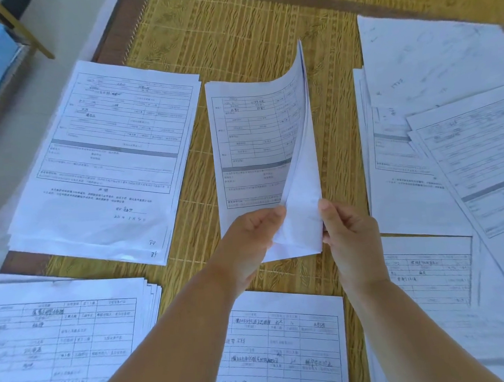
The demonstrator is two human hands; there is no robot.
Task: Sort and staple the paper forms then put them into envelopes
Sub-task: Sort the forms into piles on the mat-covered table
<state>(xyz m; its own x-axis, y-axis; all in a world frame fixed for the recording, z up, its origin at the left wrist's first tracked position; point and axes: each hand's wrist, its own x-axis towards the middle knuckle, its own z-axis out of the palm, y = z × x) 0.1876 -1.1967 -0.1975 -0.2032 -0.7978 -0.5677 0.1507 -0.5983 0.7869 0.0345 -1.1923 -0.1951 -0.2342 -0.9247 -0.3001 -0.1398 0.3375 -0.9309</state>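
Between the spread piles on the woven mat [235, 38], the middle stack of forms [241, 138] is being leafed through. Left hand [247, 238] pinches the near edge; right hand [347, 232] curls its fingers [327, 212] round the lifted sheets [300, 164]. Sorting seems underway; next, likely separate one sheet for the proper pile.
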